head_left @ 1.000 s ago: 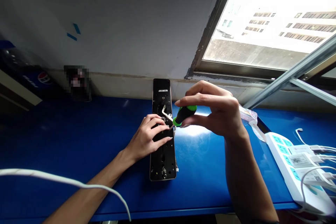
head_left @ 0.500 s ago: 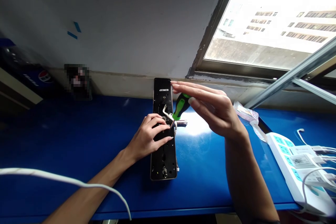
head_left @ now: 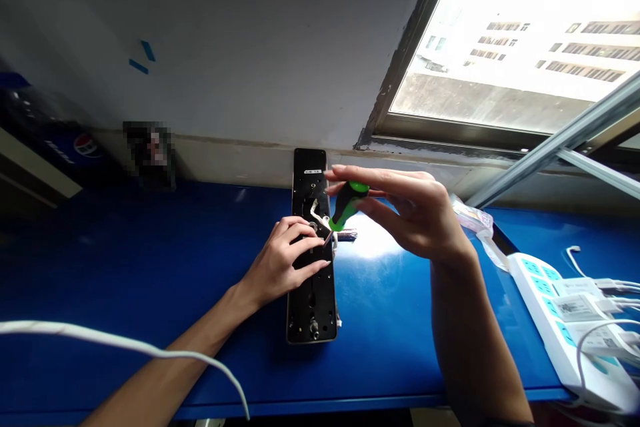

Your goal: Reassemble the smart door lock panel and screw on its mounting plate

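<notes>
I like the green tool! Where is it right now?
The green screwdriver is mid-frame in the head view, held by the right hand, above the black lock panel, beside the left hand.

Person's left hand (head_left: 280, 265) and right hand (head_left: 415, 217), both bare: no gloves, rings or watch visible. Both forearms uncovered up to the frame's lower edge, no sleeve in view. Fingernails short and unpainted.

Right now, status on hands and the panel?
Left hand flat on long black lock panel. Right hand gripping green-and-black screwdriver, tip at panel's middle. Nothing obstructing.
</notes>
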`<state>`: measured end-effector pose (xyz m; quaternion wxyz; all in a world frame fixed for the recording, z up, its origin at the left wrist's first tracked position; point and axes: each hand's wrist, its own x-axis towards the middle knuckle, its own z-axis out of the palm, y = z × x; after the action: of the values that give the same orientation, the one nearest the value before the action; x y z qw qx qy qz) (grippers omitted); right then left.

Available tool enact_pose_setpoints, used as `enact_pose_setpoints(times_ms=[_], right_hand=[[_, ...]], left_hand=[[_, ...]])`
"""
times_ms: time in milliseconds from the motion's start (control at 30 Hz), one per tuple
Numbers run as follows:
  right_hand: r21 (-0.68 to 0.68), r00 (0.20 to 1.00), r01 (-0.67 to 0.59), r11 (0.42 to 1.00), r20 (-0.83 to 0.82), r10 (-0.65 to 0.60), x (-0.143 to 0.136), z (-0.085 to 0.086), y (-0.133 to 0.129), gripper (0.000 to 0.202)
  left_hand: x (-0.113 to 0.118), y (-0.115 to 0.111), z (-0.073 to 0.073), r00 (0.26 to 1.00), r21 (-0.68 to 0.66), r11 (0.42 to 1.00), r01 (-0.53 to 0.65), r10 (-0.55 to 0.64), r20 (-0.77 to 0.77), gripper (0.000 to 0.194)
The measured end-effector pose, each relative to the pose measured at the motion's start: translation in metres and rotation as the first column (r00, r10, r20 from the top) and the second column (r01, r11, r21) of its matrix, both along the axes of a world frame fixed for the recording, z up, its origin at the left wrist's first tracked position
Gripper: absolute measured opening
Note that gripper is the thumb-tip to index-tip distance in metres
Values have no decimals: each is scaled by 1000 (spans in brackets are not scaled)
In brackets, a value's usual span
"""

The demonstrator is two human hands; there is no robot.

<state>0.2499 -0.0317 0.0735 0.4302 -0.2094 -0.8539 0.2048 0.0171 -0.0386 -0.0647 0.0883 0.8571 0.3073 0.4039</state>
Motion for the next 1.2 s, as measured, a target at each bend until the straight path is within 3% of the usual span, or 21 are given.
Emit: enact_pose_setpoints(times_ms=[100, 167, 333, 400, 533, 700, 800, 900, 967, 1100, 1200], right_hand=[[157, 998, 53, 986, -54, -45, 0, -1, 3, 41], [194, 997, 70, 979, -55, -60, 0, 0, 4, 40], [18, 999, -45, 999, 26, 44, -1, 4, -3, 45], [72, 998, -61, 996, -1, 61, -1, 4, -3, 45], [209, 999, 25, 978, -43, -16, -1, 4, -2, 39], [20, 998, -43, 999, 37, 43, 0, 6, -6, 43], [84, 998, -55, 995, 10, 54, 0, 4, -4, 43], [198, 999, 49, 979, -30, -44, -1, 3, -2, 37], [158, 998, 60, 986, -11, -59, -1, 5, -4, 36], [-16, 997, -62, 998, 55, 63, -1, 7, -9, 45], [90, 999, -48, 995, 27, 45, 0, 6, -6, 42]], left_hand=[[0, 0, 0, 1000, -4, 1000, -2, 2, -2, 30], [0, 0, 0, 1000, -6, 1000, -1, 1, -6, 31], [0, 0, 0, 1000, 4, 1000, 2, -2, -1, 29], [0, 0, 0, 1000, 3, 1000, 0, 0, 0, 29], [0, 0, -1, 1000, -3, 1000, -5, 5, -1, 29], [0, 0, -1, 1000, -3, 1000, -5, 5, -2, 28], [0, 0, -1, 1000, -7, 1000, -5, 5, -2, 29], [0, -1, -1, 1000, -11, 1000, -11, 11, 2, 30], [0, -1, 0, 1000, -11, 1000, -14, 14, 2, 29], [1, -1, 0, 1000, -8, 1000, -8, 8, 4, 28], [0, -1, 0, 1000, -12, 1000, -10, 10, 0, 29]])
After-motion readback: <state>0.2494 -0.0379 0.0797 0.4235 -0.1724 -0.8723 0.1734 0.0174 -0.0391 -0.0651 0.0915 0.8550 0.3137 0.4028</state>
